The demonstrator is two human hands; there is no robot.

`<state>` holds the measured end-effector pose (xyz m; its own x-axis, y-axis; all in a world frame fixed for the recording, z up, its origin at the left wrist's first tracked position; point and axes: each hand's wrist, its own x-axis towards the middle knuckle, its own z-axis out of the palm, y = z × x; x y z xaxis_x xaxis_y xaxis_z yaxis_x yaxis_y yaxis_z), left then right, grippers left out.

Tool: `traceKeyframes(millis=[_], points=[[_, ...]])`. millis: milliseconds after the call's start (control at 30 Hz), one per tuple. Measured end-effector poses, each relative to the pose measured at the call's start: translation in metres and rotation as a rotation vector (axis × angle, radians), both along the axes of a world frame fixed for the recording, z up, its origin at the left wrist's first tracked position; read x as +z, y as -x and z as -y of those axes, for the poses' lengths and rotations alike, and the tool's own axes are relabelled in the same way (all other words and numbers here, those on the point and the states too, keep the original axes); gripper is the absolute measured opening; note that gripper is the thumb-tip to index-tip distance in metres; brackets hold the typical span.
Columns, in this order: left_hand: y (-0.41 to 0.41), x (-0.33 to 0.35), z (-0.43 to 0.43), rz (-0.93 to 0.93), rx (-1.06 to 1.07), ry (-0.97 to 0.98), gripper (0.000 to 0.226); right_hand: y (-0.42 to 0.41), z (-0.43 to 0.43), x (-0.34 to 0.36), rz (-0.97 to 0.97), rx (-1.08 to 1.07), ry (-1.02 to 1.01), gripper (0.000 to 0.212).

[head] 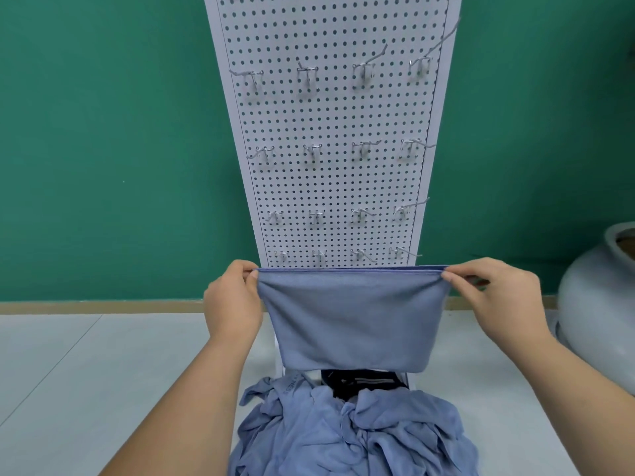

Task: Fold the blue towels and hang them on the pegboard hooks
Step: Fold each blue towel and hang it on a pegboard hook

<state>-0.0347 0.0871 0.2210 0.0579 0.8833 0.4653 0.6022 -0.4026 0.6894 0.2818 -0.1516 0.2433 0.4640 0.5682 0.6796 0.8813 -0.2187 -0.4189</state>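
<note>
A blue towel [354, 321] hangs folded in half, stretched flat in the air in front of the white pegboard [335, 132]. My left hand [233, 300] pinches its upper left corner and my right hand [498, 297] pinches its upper right corner. Several rows of bare metal hooks [312, 152] stick out of the pegboard. Below the held towel lies a crumpled pile of blue towels [354, 434]. The towel hides the pegboard's foot.
A dark item [360, 383] sits behind the pile at the pegboard's base. A large pale grey ceramic jar [598, 300] stands on the floor at the right. A green wall [113, 149] is behind the board, and pale floor tiles [86, 372] spread to the left.
</note>
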Motion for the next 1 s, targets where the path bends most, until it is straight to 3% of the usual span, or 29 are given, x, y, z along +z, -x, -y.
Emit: traceKeyframes(millis=[67,200,267,333,467,600,667,800,1000], points=[[-0.001,0.001,0.001,-0.03,-0.006,0.001,0.011,0.0,0.0,-0.001,0.09,-0.03,-0.039,0.008],[-0.006,0.004,0.0,0.048,-0.039,0.098,0.009,-0.003,-0.005,-0.007,0.088,-0.118,-0.01,0.025],[-0.01,0.009,0.004,0.145,-0.096,0.172,0.011,-0.005,-0.007,-0.008,0.108,-0.122,0.03,0.014],[-0.014,0.014,0.009,0.312,-0.143,0.307,0.013,-0.002,-0.008,-0.007,-0.127,-0.07,-0.011,0.008],[-0.017,0.021,0.012,0.648,-0.157,0.538,0.009,0.012,-0.008,0.007,-0.928,0.235,-0.195,0.027],[-0.018,0.029,0.014,0.877,-0.131,0.655,0.008,0.018,-0.009,0.017,-1.242,0.323,-0.328,0.029],[-0.022,0.026,0.017,0.871,-0.121,0.668,0.012,0.023,-0.012,0.016,-1.267,0.277,-0.38,0.028],[-0.039,0.019,0.035,0.741,-0.147,0.572,0.01,0.039,-0.02,0.009,-1.122,0.175,-0.366,0.024],[-0.071,0.019,0.075,0.652,-0.359,0.549,0.005,0.071,-0.034,0.001,-0.931,0.241,-0.224,0.009]])
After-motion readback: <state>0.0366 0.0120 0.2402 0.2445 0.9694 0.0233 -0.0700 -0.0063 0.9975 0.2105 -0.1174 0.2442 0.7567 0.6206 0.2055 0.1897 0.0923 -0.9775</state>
